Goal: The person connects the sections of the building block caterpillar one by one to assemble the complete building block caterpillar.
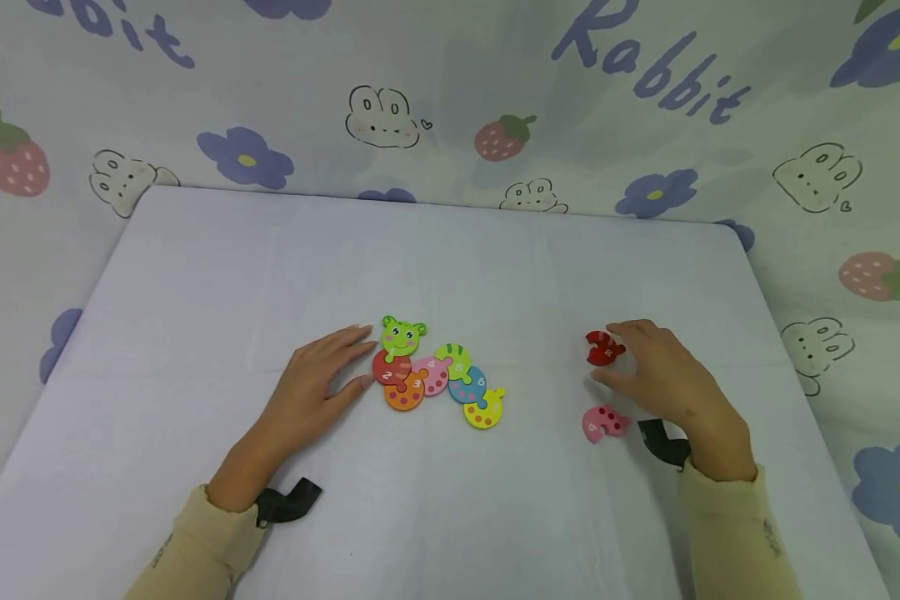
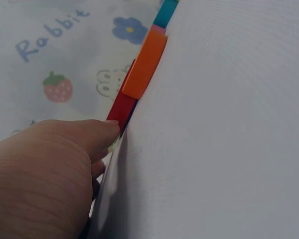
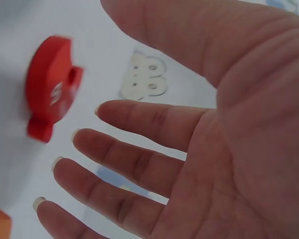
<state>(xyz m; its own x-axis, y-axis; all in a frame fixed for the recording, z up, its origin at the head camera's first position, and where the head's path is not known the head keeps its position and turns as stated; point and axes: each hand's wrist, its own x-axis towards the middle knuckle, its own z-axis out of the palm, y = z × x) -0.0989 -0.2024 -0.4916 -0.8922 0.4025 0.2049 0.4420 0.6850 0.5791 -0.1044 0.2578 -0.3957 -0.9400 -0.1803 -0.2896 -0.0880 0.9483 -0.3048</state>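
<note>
A caterpillar chain of flat, numbered puzzle pieces lies on the white table, headed by a smiling green face piece (image 1: 401, 337). Behind it come the red piece 2 (image 1: 387, 369), orange piece 3 (image 1: 404, 397), pink piece 4 (image 1: 432, 379), green piece 5 (image 1: 452, 358), blue piece 6 (image 1: 467, 387) and a yellow piece (image 1: 483, 413). My left hand (image 1: 307, 392) touches the red piece's left edge with its thumb, fingers extended. To the right, my right hand (image 1: 671, 379) spreads thumb and fingers around a loose red piece (image 3: 50, 82), apart from it in the right wrist view.
A loose pink piece (image 1: 603, 423) lies below the loose red one, near my right wrist. Black devices (image 1: 288, 502) are strapped at both wrists. Beyond the back edge of the white table (image 1: 450, 250) hangs a rabbit-patterned cloth (image 1: 435, 50).
</note>
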